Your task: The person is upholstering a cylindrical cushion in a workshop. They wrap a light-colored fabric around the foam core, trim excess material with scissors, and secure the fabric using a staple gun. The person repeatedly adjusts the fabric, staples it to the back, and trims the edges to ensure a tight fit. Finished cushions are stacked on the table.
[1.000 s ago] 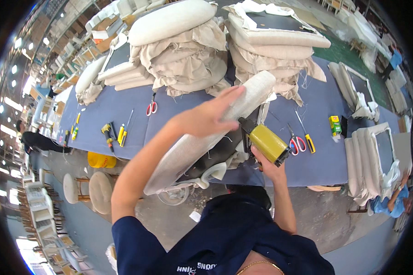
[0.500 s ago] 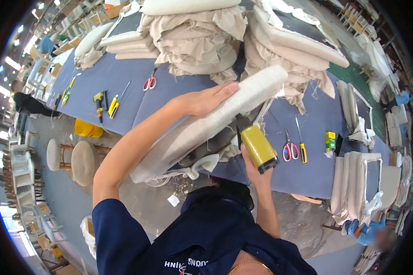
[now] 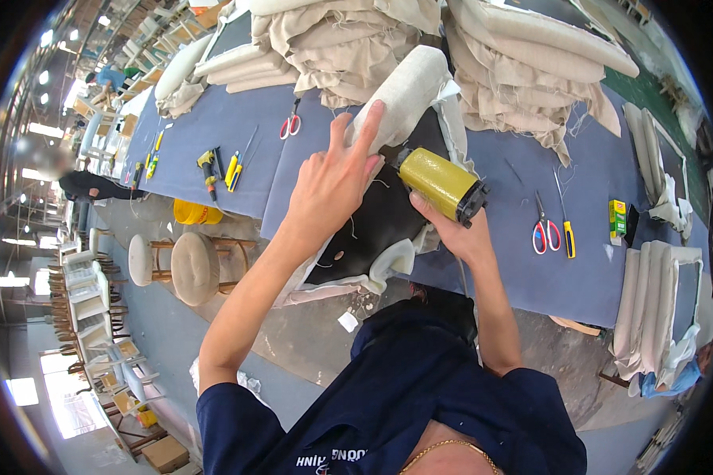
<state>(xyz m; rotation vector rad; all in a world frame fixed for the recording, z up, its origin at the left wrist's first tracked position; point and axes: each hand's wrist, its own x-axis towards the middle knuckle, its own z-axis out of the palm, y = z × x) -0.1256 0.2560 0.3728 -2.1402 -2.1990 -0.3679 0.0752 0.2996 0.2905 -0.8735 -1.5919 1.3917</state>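
A beige upholstered seat cushion (image 3: 408, 91) leans tilted over the table's near edge, its black underside (image 3: 368, 229) and loose fabric edges turned toward me. My left hand (image 3: 329, 182) rests against the cushion's side, with fingers stretched and spread over its beige cover. My right hand (image 3: 466, 236) is wrapped round a yellow-green staple gun (image 3: 437, 182) with a black end cap. The gun's rounded body is toward me, above the black underside; its nose is hidden. Whether it touches the cushion I cannot tell.
Red-handled scissors (image 3: 545, 235) and a yellow screwdriver (image 3: 569, 237) lie right on the blue-grey table (image 3: 499, 269). Stacks of beige cushions (image 3: 523, 95) rise at the back. More tools, including a yellow-black power tool (image 3: 207, 170), lie left. Round stools (image 3: 194, 269) stand beyond.
The cushion has turned, showing more of its black underside. My left hand has gone from lying flat along its side to spread fingers. The staple gun has shifted up slightly and tipped further sideways.
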